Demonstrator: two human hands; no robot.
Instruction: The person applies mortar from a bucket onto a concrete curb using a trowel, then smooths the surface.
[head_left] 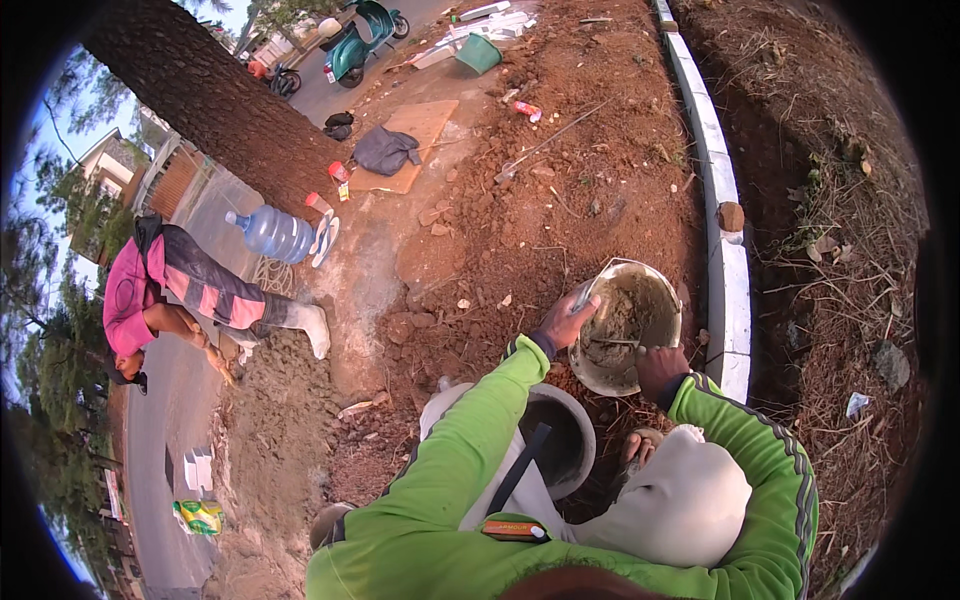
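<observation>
My left hand (pixel 566 318) grips the rim of a pale bucket (pixel 671 290) at the centre right, which holds wet grey-brown mortar (pixel 617 322). My right hand (pixel 660 372) is closed at the bucket's near right side, on a tool (pixel 625 344) whose metal part lies in the mortar; its shape is mostly hidden. A second, dark grey bucket (pixel 582 450) sits below, between my legs. A row of white blocks (pixel 730 310) runs just right of the bucket, with a brown stone (pixel 730 217) on it.
At left, a co-worker (pixel 140 290) in pink bends over a cement mix (pixel 270 420). Up-left are a tree trunk (pixel 200 100), water jug (pixel 275 235), board (pixel 420 125) with dark cloth, and scooters (pixel 355 45). A trench (pixel 770 250) and dry brush lie right of the blocks.
</observation>
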